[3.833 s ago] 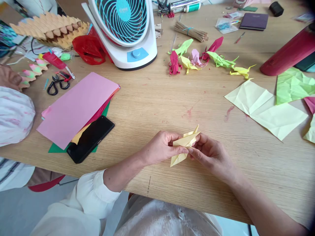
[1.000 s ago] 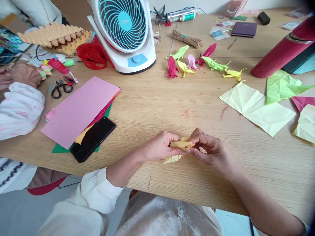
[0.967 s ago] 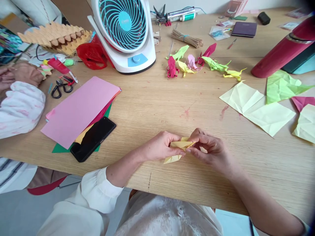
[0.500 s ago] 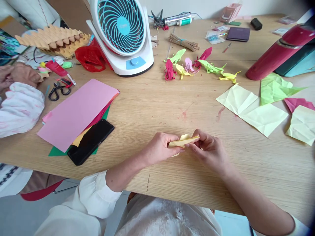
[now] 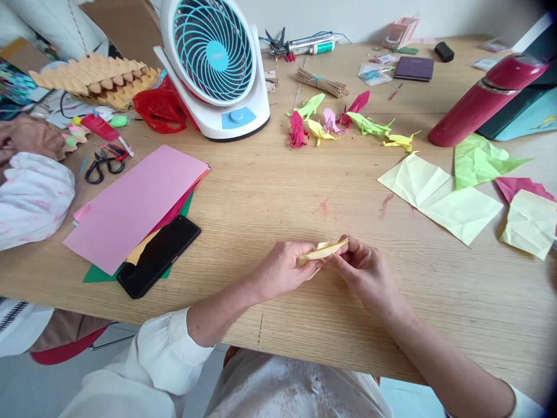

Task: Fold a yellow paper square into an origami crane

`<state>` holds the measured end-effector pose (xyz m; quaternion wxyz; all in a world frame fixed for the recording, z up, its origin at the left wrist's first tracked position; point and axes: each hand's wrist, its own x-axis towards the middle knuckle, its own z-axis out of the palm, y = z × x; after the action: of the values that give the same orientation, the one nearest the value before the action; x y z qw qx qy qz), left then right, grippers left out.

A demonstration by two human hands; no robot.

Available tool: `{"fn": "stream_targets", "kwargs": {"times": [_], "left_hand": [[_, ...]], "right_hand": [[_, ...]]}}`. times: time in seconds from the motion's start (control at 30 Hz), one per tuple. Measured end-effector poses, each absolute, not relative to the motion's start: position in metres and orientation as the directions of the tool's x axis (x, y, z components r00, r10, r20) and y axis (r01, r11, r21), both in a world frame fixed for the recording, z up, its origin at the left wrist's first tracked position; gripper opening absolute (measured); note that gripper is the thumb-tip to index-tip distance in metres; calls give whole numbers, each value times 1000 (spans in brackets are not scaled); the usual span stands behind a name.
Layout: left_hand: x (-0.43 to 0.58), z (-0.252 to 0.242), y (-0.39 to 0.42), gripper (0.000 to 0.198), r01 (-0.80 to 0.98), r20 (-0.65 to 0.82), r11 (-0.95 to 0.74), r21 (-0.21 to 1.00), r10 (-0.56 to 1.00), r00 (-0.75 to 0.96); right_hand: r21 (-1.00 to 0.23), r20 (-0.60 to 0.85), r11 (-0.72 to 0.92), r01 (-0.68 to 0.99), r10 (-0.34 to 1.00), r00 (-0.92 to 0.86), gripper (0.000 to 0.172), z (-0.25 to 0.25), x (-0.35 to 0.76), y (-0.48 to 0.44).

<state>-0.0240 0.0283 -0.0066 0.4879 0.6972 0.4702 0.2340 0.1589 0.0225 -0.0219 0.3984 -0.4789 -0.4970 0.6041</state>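
Note:
A small piece of folded pale yellow paper point(image 5: 324, 251) is held between my two hands above the table's near side. My left hand point(image 5: 285, 268) pinches its left end, thumb below and fingers behind. At the right end, the thumb and fingertips of my right hand point(image 5: 363, 268) are closed on the paper's edge. Part of the paper is covered by my fingers. Several finished paper figures, such as a pink one point(image 5: 298, 129) and a yellow one point(image 5: 402, 141), stand farther back.
Left lie a black phone point(image 5: 159, 255), pink paper sheets point(image 5: 143, 203) and scissors point(image 5: 103, 167), near another person's hands point(image 5: 35, 138). A fan point(image 5: 215, 58) stands behind. Creased yellow paper point(image 5: 439, 197) and a red flask point(image 5: 483, 104) are at the right.
The view has shifted slightly. My right fingers have moved a little along the paper's right end, and the paper is tilted somewhat differently. Both hands keep their hold.

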Motion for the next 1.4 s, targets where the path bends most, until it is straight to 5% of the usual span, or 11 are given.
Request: {"fn": "stream_targets", "kwargs": {"times": [0.2,0.5,0.87,1.07,1.4], "left_hand": [[-29,-9,31,27,359,-319,145,922,809,493],[-35,-19,36,38,233,-299,197,952,760,577],[-32,-9,30,28,415,-335,123,901,805,489],[-31,-20,33,35,147,-284,243,959,844,455],[-23,-20,32,35,-121,-137,172,978,956,258]], "right_hand": [[-958,-221,-254,-132,949,-223,43,-20,162,28],[-967,-171,-234,-104,892,-418,42,-10,165,31],[-964,-219,-239,-114,962,-160,44,-20,168,32],[-965,-170,-179,-194,984,-60,27,-16,174,33],[-983,-122,-71,168,942,-314,41,-17,160,25]]}}
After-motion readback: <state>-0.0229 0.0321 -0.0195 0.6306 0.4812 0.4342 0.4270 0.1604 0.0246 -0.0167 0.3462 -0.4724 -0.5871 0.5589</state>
